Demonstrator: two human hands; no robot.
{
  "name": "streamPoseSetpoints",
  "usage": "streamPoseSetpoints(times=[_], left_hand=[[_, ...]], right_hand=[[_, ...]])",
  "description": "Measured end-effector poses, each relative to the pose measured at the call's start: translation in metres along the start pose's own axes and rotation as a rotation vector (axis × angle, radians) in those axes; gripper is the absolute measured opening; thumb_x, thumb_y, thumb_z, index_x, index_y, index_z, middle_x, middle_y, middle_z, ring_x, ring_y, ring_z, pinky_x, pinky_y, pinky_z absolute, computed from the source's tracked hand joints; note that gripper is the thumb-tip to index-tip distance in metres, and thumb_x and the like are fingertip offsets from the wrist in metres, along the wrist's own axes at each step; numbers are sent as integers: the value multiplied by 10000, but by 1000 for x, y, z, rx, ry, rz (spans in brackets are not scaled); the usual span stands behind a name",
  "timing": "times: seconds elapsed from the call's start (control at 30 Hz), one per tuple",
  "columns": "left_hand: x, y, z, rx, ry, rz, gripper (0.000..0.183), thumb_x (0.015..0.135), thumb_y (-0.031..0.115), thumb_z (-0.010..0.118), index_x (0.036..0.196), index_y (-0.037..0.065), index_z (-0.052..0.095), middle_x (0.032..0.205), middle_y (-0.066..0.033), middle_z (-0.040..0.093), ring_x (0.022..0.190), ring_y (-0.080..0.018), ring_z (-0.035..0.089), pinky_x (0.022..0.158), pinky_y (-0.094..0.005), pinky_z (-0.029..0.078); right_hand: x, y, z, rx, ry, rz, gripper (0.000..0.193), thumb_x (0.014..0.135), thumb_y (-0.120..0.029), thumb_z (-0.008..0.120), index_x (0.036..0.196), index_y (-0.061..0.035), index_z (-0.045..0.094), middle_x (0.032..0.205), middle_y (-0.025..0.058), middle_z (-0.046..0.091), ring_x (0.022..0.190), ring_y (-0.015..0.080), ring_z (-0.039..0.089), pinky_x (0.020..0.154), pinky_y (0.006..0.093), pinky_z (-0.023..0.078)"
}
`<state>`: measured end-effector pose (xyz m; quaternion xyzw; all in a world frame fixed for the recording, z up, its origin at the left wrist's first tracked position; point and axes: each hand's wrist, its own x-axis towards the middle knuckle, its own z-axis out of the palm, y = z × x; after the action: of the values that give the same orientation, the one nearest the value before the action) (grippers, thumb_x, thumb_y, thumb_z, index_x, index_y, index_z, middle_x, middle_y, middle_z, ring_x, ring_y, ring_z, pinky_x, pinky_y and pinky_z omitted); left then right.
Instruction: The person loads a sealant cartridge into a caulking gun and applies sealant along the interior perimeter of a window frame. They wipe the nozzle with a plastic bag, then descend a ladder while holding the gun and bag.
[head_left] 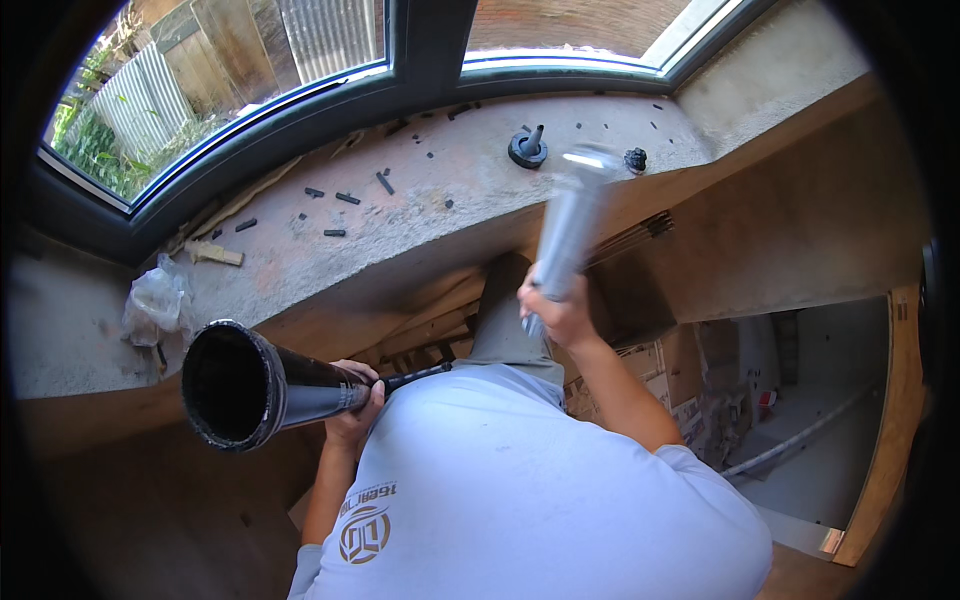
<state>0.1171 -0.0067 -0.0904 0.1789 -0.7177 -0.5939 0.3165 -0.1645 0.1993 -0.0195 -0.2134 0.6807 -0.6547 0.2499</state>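
Observation:
My left hand [352,408] is wrapped round the barrel of a sealant gun [310,388]. Its wide open end, dark inside with black smears on the rim, points toward the left. A thin black rod runs from the gun's other end, against my shirt. Raised in front of me, my right hand [560,312] grips the lower end of a silver foil sealant sausage [572,225], blurred by motion. Beyond the sausage, a black nozzle on a ring cap [528,148] stands on the window sill. A black lump [635,160] lies to its right.
The rough concrete sill [400,235] carries several small black scraps [347,198]. At its left end lie a crumpled clear plastic bag [160,298] and a wood piece [214,253]. A dark window frame [425,75] rises behind. A wooden frame edge [888,430] stands at right.

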Motion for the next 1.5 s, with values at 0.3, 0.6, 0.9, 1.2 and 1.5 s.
streamPoseSetpoints(times=[0.3, 0.6, 0.9, 1.2, 1.5], left_hand=[[-1, -5, -2, -47, -15, -13, 326, 844, -55, 705, 1097, 47, 526, 987, -75, 634, 882, -144, 599, 846, -297, 501], [1, -2, -2, -1, 37, -41, 322, 807, -26, 764, 1041, 56, 558, 952, -61, 628, 830, -143, 591, 781, -287, 497], [8, -6, 4, -53, 26, -16, 323, 806, -26, 764, 1037, 49, 551, 936, -63, 632, 817, -141, 584, 777, -283, 495], [4, -10, -4, -75, -13, -7, 366, 830, -69, 718, 1118, 49, 525, 991, -82, 636, 925, -158, 617, 864, -311, 512], [6, -2, -3, 56, -68, -41, 317, 824, -46, 737, 1052, 64, 545, 966, -56, 630, 859, -139, 584, 817, -289, 485]], right_hand=[[10, 40, -6, -80, -44, 385, 193, 811, -55, 696, 954, 1, 580, 761, 72, 615, 565, 147, 598, 554, 308, 515], [-12, -26, -13, 12, 65, -389, 234, 865, 12, 607, 1068, -42, 505, 789, 92, 585, 631, 145, 592, 613, 318, 542], [10, 55, -9, 11, -61, 444, 229, 802, -42, 705, 987, 5, 578, 761, 84, 613, 586, 157, 604, 553, 302, 523], [15, 70, -7, 32, -74, 379, 317, 831, -75, 751, 1079, 17, 575, 803, 81, 634, 605, 164, 633, 581, 313, 528], [39, 90, 5, -65, 5, 75, 325, 845, -128, 771, 1078, 0, 584, 835, 70, 646, 645, 156, 629, 616, 308, 526]])
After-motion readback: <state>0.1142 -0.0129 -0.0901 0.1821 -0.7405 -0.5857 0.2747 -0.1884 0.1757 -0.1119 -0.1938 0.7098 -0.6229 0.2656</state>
